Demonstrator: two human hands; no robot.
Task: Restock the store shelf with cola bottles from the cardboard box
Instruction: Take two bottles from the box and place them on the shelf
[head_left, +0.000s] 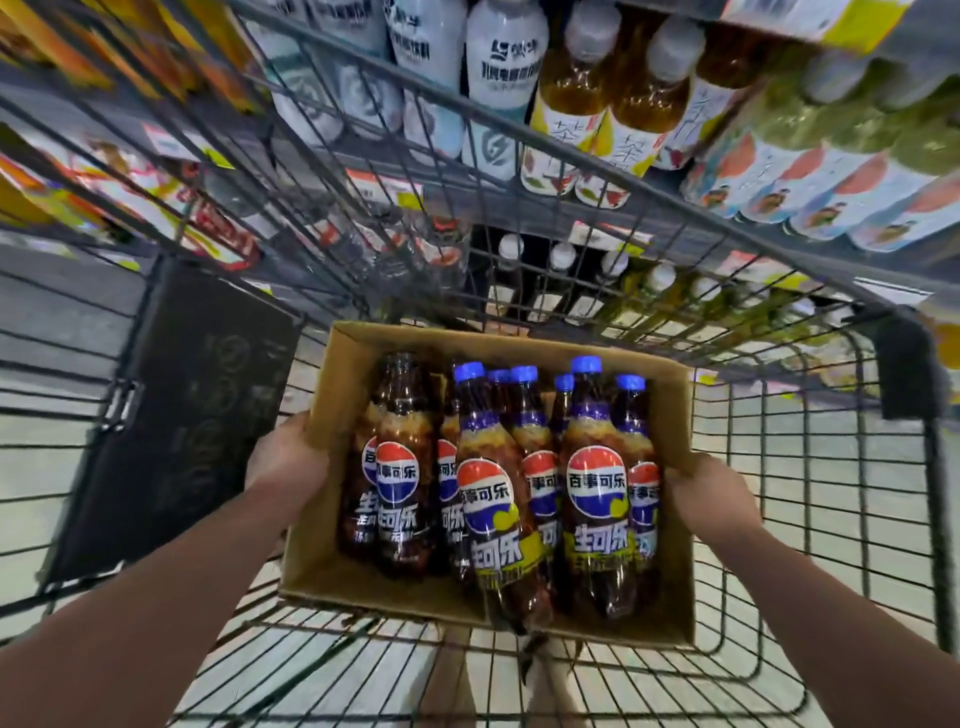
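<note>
An open cardboard box (332, 551) sits inside a wire shopping cart (810, 519), held from both sides. My left hand (283, 460) grips its left wall and my right hand (709, 496) grips its right wall. Several cola bottles (493, 509) stand in the box, dark liquid with red, white and blue round labels. Most have blue caps; the one at the left (402, 457) has a dark cap. The store shelf (571, 171) rises beyond the cart's far wall.
The shelf holds white drink bottles (501, 57), amber tea bottles (597, 98) and green drinks (841, 156) at the right. A black panel (182, 415) stands at the cart's left end. Pale floor tiles show through the cart's grid.
</note>
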